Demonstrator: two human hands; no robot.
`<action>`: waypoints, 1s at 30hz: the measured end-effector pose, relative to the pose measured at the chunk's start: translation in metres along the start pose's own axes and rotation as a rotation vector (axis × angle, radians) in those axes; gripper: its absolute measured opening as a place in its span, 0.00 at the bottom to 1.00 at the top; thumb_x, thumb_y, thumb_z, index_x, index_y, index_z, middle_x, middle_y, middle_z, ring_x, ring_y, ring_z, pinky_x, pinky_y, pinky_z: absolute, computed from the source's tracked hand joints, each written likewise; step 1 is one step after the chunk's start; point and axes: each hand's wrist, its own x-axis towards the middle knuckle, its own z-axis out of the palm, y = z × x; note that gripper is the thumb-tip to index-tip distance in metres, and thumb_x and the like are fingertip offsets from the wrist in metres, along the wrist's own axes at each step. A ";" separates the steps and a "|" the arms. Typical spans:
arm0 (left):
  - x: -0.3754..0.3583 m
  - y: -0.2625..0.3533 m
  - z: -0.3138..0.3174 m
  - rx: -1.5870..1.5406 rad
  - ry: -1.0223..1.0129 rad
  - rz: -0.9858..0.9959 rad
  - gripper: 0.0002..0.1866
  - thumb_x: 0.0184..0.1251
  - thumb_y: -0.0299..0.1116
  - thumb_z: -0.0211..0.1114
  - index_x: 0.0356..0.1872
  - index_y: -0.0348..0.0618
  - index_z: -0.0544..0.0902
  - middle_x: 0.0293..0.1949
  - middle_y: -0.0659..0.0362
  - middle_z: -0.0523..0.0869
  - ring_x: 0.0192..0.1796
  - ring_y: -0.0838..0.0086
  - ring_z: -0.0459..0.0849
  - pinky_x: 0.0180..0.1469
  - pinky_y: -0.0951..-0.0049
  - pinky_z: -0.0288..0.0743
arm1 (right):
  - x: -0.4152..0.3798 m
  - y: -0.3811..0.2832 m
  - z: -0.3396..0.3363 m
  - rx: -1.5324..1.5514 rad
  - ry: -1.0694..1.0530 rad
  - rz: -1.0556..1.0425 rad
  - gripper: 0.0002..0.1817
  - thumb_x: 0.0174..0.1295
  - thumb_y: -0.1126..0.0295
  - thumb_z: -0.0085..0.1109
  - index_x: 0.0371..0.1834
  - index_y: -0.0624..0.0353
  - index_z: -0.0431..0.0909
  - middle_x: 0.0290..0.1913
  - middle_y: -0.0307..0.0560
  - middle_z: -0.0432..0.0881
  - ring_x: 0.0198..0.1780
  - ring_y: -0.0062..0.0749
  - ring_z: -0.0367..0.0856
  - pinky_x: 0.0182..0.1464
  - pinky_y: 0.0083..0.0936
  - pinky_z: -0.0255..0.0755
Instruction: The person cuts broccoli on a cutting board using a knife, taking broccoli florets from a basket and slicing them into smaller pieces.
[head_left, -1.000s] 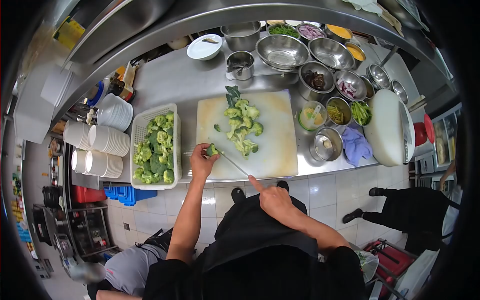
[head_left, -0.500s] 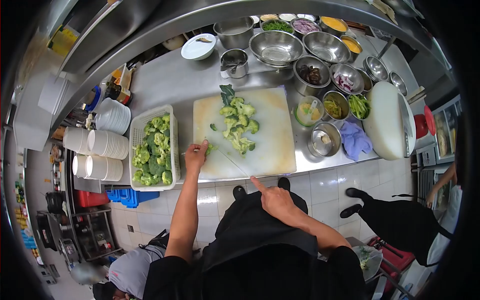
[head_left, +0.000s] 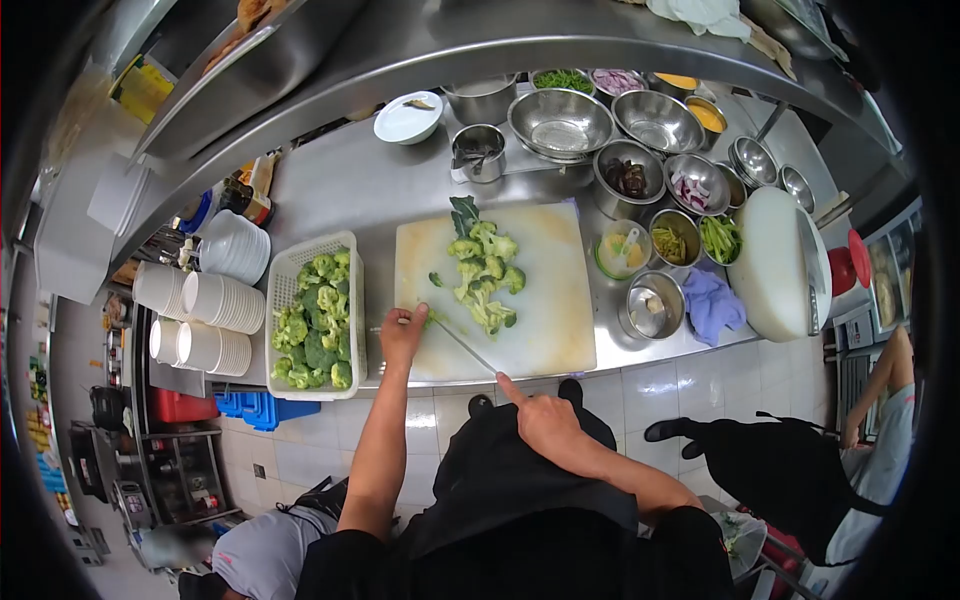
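Observation:
My right hand [head_left: 548, 425] grips a knife [head_left: 466, 348] at the near edge of the white cutting board [head_left: 557, 300], index finger stretched along its spine; the handle is hidden under the hand. Its thin blade slants away to the left, the tip close to my left hand [head_left: 402, 338]. That hand is closed at the board's left edge, thumb and fingers pinched together, with small green bits beside the fingertips; what they hold is too small to tell. Cut broccoli florets [head_left: 486, 270] lie in a loose column mid-board, a dark leaf [head_left: 464, 216] at the top.
Left of the board stands a white basket [head_left: 358, 300] of broccoli, then stacked white bowls [head_left: 222, 308]. Steel bowls [head_left: 628, 180] of ingredients, a purple cloth [head_left: 712, 300] and a thick round white block [head_left: 775, 265] are at right. A co-worker [head_left: 790, 470] stands at right, another [head_left: 275, 550] behind left.
The view has tilted, so the counter sits lower in the picture. The knife's blade shows more broadly now. The co-worker's legs at right have shifted left. The broccoli column looks unchanged.

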 end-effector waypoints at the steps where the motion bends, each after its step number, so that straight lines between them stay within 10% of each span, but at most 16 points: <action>1: 0.004 -0.003 0.002 -0.004 0.005 0.003 0.28 0.57 0.59 0.75 0.28 0.40 0.82 0.21 0.56 0.83 0.26 0.71 0.83 0.32 0.69 0.76 | 0.001 -0.001 -0.003 -0.004 0.004 -0.004 0.38 0.63 0.73 0.55 0.79 0.44 0.60 0.28 0.61 0.82 0.28 0.57 0.83 0.35 0.52 0.79; 10: 0.010 -0.022 0.008 -0.039 -0.017 0.032 0.29 0.58 0.61 0.74 0.27 0.40 0.82 0.27 0.51 0.87 0.32 0.62 0.85 0.39 0.61 0.77 | 0.008 0.005 0.003 -0.005 0.033 -0.023 0.38 0.60 0.75 0.54 0.78 0.47 0.62 0.23 0.58 0.82 0.25 0.58 0.82 0.34 0.52 0.79; 13: 0.008 -0.021 0.010 -0.031 0.019 0.096 0.26 0.61 0.57 0.74 0.30 0.41 0.80 0.17 0.63 0.78 0.18 0.79 0.75 0.22 0.73 0.67 | 0.007 0.003 -0.001 -0.003 0.027 -0.023 0.38 0.61 0.75 0.53 0.78 0.47 0.62 0.24 0.59 0.83 0.25 0.57 0.83 0.34 0.52 0.79; 15: 0.004 -0.014 0.007 -0.023 -0.038 0.006 0.27 0.58 0.59 0.75 0.33 0.41 0.82 0.26 0.54 0.86 0.30 0.64 0.84 0.37 0.64 0.77 | 0.010 -0.001 -0.002 -0.012 0.000 -0.009 0.38 0.60 0.76 0.52 0.79 0.47 0.61 0.26 0.60 0.83 0.28 0.57 0.84 0.34 0.52 0.79; 19: -0.006 0.001 0.003 -0.008 -0.018 0.073 0.27 0.57 0.58 0.76 0.33 0.41 0.81 0.25 0.54 0.85 0.30 0.67 0.84 0.36 0.66 0.77 | 0.019 0.003 0.018 -0.045 0.096 -0.033 0.38 0.60 0.76 0.52 0.79 0.47 0.61 0.27 0.61 0.82 0.31 0.56 0.85 0.35 0.51 0.80; 30: -0.053 -0.011 0.004 -0.063 0.074 0.279 0.22 0.48 0.27 0.82 0.44 0.38 0.82 0.29 0.59 0.80 0.31 0.74 0.76 0.35 0.72 0.74 | 0.013 0.029 0.003 0.236 0.050 -0.036 0.37 0.64 0.74 0.53 0.79 0.41 0.59 0.31 0.62 0.84 0.32 0.61 0.83 0.41 0.51 0.78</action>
